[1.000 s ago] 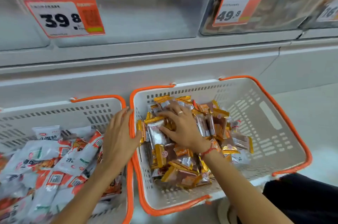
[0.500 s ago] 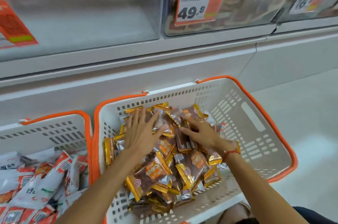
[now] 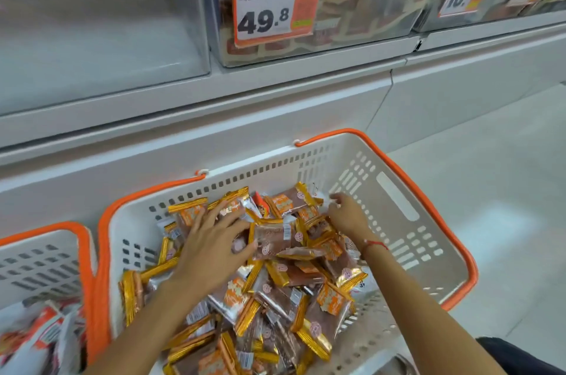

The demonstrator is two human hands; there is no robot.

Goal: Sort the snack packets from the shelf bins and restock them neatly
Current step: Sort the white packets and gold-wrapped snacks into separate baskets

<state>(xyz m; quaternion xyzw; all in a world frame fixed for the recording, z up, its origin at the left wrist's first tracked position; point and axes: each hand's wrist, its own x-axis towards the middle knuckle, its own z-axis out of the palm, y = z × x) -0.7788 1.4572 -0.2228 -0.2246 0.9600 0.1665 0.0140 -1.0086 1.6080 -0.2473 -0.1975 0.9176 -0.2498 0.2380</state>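
Left hand (image 3: 214,239) lay flat, fingers spread, on gold-edged snack packets (image 3: 275,276) heaped in the white basket (image 3: 398,221); right hand (image 3: 349,215), beyond the heap's far right, pinched something small, unclear what; best gather same-facing stacks before lifting.

Left hand (image 3: 211,239): palm down, fingers spread and nearly straight, thumb out to the right, forearm bare and running up from the lower left. Right hand (image 3: 347,215): back of the hand up, fingers curled at the tips, a red string round the wrist, forearm bare and running up from the lower right.
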